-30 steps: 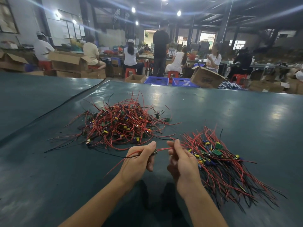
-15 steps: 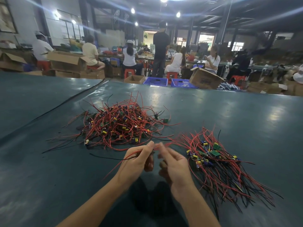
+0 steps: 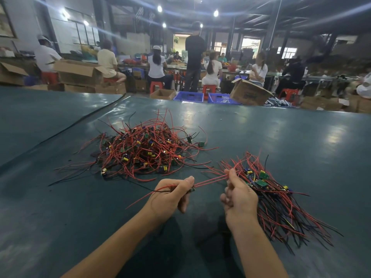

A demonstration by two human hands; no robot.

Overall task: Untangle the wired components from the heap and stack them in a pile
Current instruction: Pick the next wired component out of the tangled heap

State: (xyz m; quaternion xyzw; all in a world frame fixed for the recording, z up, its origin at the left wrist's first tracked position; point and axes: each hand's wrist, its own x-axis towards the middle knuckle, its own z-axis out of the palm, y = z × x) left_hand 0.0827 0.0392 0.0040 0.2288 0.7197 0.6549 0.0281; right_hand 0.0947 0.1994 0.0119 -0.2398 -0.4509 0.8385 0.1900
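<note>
component [image 3: 208, 182] stretched straight, long axis left-to-right, between both grips | left hand [image 3: 170, 195] curled round its board end | right hand [image 3: 239, 195] pinched its wire end | pile [image 3: 281, 205] touching right hand's far side, nearer it | heap [image 3: 144, 149] beyond left hand, apart | count: one component held, one heap, one pile

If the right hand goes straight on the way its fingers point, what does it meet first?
Probably the pile: its loose red wire ends lie just beyond the right hand. Depth is unclear, so it may pass above them.
</note>
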